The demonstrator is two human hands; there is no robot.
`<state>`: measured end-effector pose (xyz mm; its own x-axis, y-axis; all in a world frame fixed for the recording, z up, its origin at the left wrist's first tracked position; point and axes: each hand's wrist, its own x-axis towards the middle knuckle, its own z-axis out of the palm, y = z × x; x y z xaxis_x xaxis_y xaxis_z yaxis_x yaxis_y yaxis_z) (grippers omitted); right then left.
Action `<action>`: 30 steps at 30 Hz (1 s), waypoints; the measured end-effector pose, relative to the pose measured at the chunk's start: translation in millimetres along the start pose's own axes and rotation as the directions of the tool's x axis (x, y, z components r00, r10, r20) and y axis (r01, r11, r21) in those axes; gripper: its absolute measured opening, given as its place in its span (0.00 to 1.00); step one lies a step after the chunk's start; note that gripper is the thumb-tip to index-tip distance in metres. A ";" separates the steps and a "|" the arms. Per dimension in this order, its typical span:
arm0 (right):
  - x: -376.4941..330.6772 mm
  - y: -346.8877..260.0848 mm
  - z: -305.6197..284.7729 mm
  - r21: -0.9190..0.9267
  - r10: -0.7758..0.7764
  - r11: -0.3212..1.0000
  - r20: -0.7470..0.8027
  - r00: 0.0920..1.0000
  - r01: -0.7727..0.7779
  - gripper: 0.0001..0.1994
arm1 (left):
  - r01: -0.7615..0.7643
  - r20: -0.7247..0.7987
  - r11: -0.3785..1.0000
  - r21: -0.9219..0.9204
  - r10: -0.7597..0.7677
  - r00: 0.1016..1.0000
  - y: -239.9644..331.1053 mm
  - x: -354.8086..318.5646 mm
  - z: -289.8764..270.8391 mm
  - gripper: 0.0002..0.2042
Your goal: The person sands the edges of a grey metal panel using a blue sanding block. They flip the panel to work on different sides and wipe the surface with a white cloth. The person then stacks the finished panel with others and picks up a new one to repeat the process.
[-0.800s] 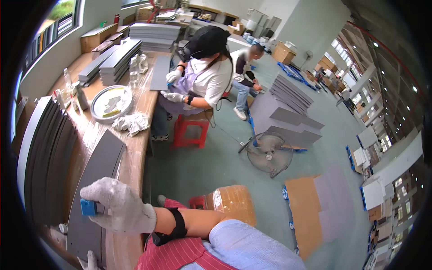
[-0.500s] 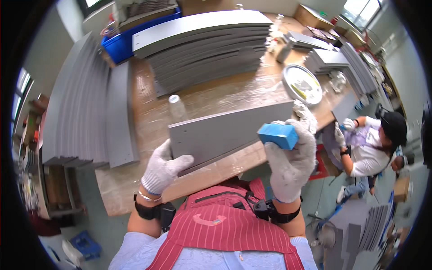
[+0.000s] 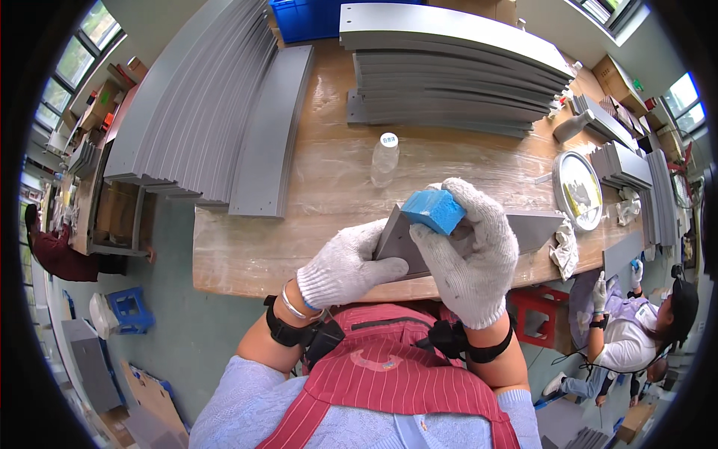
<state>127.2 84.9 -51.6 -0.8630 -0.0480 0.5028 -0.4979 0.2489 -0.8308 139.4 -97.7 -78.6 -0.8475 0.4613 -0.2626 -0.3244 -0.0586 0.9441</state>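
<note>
A long grey panel is held tilted above the near edge of the table. My left hand, in a white knitted glove, is closed on the panel's left end, thumb across the near face. My right hand, gloved the same way, grips a blue foam block between thumb and fingers. The block is at the panel's upper edge near its left end; whether it touches the panel I cannot tell. My right hand hides the middle of the panel.
A wooden table carries stacked grey panels at the back and more panels on the left. A clear bottle, a round white lid and a crumpled cloth lie around. A co-worker is at the right.
The view has swung left. The blue block has moved from the panel's right part toward its left end, and the panel is now turned at a different angle.
</note>
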 end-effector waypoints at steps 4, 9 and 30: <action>0.9 11.1 -5.8 -0.096 -0.015 0.995 -0.020 1.000 0.013 0.24 | -0.026 -0.003 0.998 -0.054 0.026 1.000 -2.4 3.4 -1.8 0.26; 2.3 10.5 -6.8 0.065 0.043 0.997 -0.105 0.994 -0.036 0.24 | -0.006 -0.054 0.999 -0.034 0.004 0.999 -1.0 5.0 -1.1 0.25; -13.5 75.4 -71.0 -0.009 0.165 0.985 -0.213 0.963 -0.171 0.22 | 0.075 -0.357 0.997 0.024 -0.062 0.932 -20.4 7.0 7.4 0.23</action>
<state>107.4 173.1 -104.1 -0.8953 0.2005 0.3978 -0.3421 0.2623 -0.9023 143.1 -86.8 -98.2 -0.9198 0.1172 -0.3744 -0.3773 -0.0025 0.9261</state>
